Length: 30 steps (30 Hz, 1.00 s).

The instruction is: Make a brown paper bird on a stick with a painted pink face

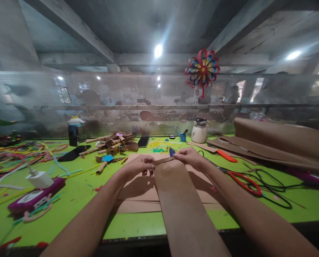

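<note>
A long strip of brown kraft paper runs from the far edge of my work area down past the table's front edge. Its far end carries a narrow fold, and my left hand pinches that fold at the left corner. At the right corner, my right hand has thumb and fingers closed on the same fold. Beneath the strip, flat sheets of brown paper lie on the green table. A small dark blue item sits just beyond the fold; its kind is unclear.
Orange-handled scissors and a black cable lie to the right, near a large brown paper roll. A purple power strip with a white charger stands left. Behind are rolled paper pieces, a phone and a white jar.
</note>
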Each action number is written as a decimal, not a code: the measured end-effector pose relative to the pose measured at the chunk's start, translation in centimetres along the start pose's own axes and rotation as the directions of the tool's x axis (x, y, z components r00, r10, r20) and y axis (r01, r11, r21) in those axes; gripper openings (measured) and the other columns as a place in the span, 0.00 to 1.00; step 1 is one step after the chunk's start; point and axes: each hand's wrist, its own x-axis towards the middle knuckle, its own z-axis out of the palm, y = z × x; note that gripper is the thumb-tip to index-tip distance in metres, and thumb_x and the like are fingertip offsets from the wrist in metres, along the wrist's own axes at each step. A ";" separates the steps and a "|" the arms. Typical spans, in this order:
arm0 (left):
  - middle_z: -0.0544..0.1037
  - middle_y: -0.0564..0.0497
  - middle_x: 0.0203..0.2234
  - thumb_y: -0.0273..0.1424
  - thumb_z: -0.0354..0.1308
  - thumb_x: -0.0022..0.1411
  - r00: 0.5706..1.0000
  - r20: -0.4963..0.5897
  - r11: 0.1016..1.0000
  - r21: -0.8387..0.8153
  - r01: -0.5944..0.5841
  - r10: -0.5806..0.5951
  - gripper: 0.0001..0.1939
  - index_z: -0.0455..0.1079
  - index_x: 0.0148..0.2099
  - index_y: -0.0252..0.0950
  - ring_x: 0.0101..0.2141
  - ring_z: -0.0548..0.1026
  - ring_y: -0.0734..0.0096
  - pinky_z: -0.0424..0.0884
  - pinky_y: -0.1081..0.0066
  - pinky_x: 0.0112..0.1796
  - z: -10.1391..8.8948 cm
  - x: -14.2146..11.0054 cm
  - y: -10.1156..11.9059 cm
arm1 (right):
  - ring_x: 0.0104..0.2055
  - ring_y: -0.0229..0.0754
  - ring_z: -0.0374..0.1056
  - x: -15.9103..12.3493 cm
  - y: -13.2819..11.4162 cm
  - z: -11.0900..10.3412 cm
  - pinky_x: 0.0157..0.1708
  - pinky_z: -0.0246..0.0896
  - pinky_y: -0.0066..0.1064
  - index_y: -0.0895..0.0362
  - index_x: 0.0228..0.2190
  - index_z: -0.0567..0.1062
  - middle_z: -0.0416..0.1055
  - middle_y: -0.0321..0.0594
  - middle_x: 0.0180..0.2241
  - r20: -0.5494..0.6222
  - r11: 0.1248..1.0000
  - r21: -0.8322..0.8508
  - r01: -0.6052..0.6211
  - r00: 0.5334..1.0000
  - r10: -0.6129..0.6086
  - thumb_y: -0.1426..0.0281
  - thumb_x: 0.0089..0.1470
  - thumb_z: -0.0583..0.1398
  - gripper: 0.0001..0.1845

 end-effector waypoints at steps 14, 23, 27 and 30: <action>0.68 0.54 0.16 0.38 0.55 0.58 0.989 -0.126 0.997 0.042 -0.072 0.076 0.15 0.66 0.24 0.33 0.18 0.61 0.78 0.53 0.75 0.22 0.4 0.0 0.3 | 0.24 0.33 0.63 -0.5 -1.5 -1.2 0.27 0.58 0.27 0.61 0.38 0.75 0.68 0.34 0.22 0.118 0.975 0.221 -0.029 0.993 0.003 0.56 0.49 0.60 0.21; 0.68 0.53 0.22 0.38 0.57 0.59 0.992 -0.015 0.963 -0.240 -0.126 0.126 0.12 0.69 0.35 0.32 0.22 0.63 0.77 0.56 0.75 0.25 2.9 0.9 -0.4 | 0.40 0.40 0.68 -1.7 -4.1 0.8 0.42 0.62 0.33 0.57 0.43 0.74 0.73 0.41 0.37 0.412 0.964 0.258 0.068 0.894 -0.173 0.68 0.43 0.66 0.22; 0.70 0.49 0.24 0.37 0.60 0.56 0.996 0.015 0.907 -0.415 -0.072 0.086 0.12 0.71 0.35 0.30 0.24 0.65 0.76 0.58 0.73 0.28 4.7 1.6 -1.6 | 0.36 0.38 0.66 -1.5 -3.7 1.5 0.40 0.61 0.31 0.59 0.35 0.76 0.70 0.40 0.33 0.402 0.971 0.078 0.226 0.884 -0.238 0.64 0.47 0.64 0.14; 0.71 0.48 0.29 0.33 0.63 0.53 0.999 -0.003 0.804 -0.594 -0.033 0.038 0.12 0.71 0.39 0.31 0.27 0.66 0.76 0.61 0.73 0.32 5.3 1.9 -2.2 | 0.40 0.39 0.64 -1.1 -3.3 1.2 0.42 0.59 0.32 0.59 0.33 0.74 0.67 0.41 0.37 0.384 0.947 0.030 0.319 0.871 -0.305 0.63 0.49 0.62 0.12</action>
